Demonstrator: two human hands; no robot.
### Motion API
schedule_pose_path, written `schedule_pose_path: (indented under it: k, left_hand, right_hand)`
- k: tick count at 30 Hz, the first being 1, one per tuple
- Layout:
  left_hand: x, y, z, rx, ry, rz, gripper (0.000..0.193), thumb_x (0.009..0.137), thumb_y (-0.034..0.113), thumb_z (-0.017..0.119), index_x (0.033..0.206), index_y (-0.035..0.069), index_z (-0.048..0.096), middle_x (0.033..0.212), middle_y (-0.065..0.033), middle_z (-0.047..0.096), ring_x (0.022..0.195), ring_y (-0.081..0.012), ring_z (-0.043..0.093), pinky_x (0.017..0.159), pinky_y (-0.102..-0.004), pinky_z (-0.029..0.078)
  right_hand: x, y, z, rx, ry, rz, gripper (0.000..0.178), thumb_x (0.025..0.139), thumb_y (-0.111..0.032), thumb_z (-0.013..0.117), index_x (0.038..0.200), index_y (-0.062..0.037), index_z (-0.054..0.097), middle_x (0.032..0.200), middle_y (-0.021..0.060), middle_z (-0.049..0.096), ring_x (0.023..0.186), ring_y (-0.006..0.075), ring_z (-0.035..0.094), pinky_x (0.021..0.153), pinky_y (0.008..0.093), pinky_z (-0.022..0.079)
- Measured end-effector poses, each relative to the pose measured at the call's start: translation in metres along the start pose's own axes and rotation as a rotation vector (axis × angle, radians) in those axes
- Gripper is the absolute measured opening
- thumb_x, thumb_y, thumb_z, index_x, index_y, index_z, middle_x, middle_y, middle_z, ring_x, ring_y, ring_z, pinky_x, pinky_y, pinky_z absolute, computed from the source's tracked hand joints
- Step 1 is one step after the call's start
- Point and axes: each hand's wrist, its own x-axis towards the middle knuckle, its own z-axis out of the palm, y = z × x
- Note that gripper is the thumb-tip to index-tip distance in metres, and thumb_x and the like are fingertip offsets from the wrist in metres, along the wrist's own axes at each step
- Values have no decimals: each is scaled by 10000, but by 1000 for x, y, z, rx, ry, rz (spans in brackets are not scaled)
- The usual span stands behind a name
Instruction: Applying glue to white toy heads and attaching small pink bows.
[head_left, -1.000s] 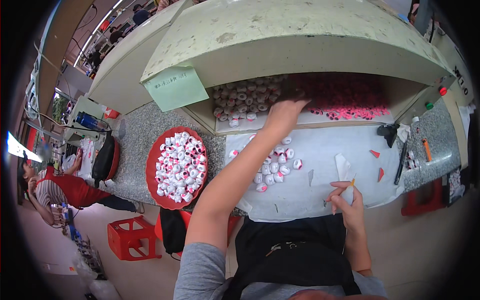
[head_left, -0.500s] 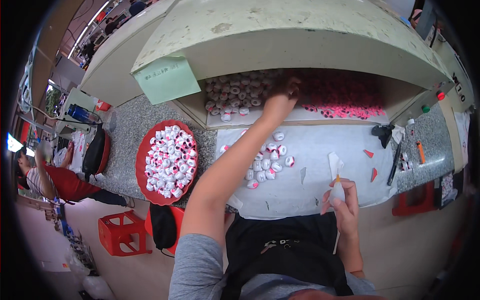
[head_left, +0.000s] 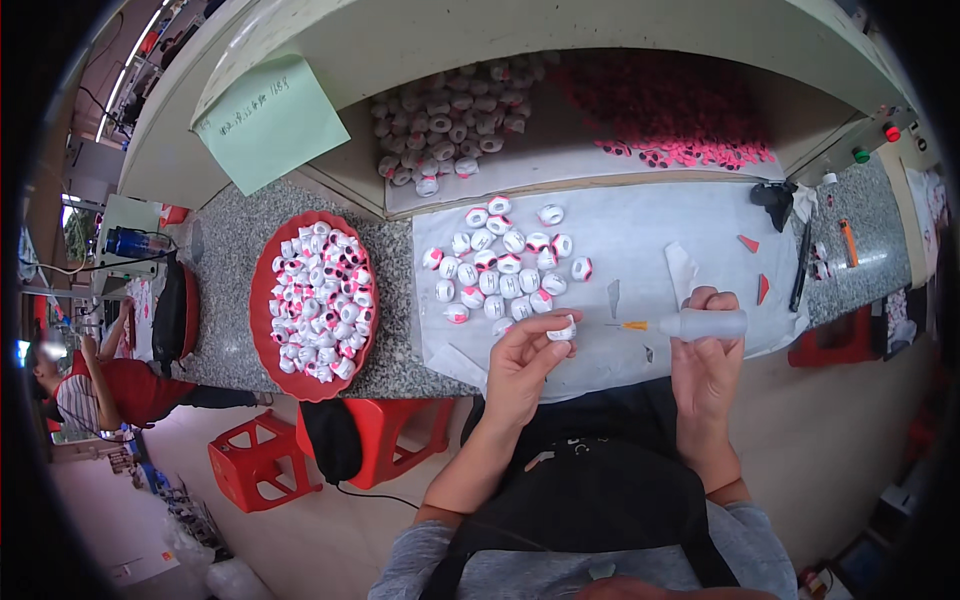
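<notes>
Pinching white piece [head_left: 563,328] in left hand [head_left: 525,365]; right hand [head_left: 708,372] grips translucent bottle [head_left: 708,323], yellow tip [head_left: 636,325] toward piece.

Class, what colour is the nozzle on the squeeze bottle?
The nozzle is orange-yellow; it shows best in the head view.

Soft, diffuse light — dark, curved rim

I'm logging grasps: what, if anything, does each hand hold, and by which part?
The left hand pinches a small white piece by its sides; the right hand holds a translucent bottle by its body.
</notes>
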Motion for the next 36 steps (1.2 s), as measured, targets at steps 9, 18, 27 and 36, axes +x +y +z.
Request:
schedule_pose_path:
  k: [9,18,27,36]
  left_hand:
    - [-11,-3,8,16,7,53,311,720,-66,487,1015,-7,410,1005,-190,488,839,-194,536,732,-279,443]
    - [-13,-1,13,-23,17,32,326,707,-65,504,1008,-18,389,999,-179,495,826,-199,546,744,-283,438]
    - [-13,-3,14,3,26,14,321,696,-64,513,992,-21,395,993,-175,498,830,-195,543,750,-287,440]
    - [-13,-6,12,33,40,23,323,691,-65,515,990,-21,399,995,-174,497,841,-185,537,760,-290,437]
  right_hand:
    - [-18,16,0,-534,-160,-460,373,571,-169,713,779,-59,423,752,43,409,619,112,427,569,233,355]
    - [-22,11,-3,-651,-374,-583,419,522,-59,743,837,-45,466,786,65,454,620,136,505,543,232,428]
    - [-24,10,-3,-741,-369,-573,384,577,-203,724,787,-65,434,741,59,440,562,125,469,515,231,413]
    - [-21,9,-6,-669,-405,-571,434,486,-46,757,823,-43,483,768,70,462,582,137,495,498,230,404]
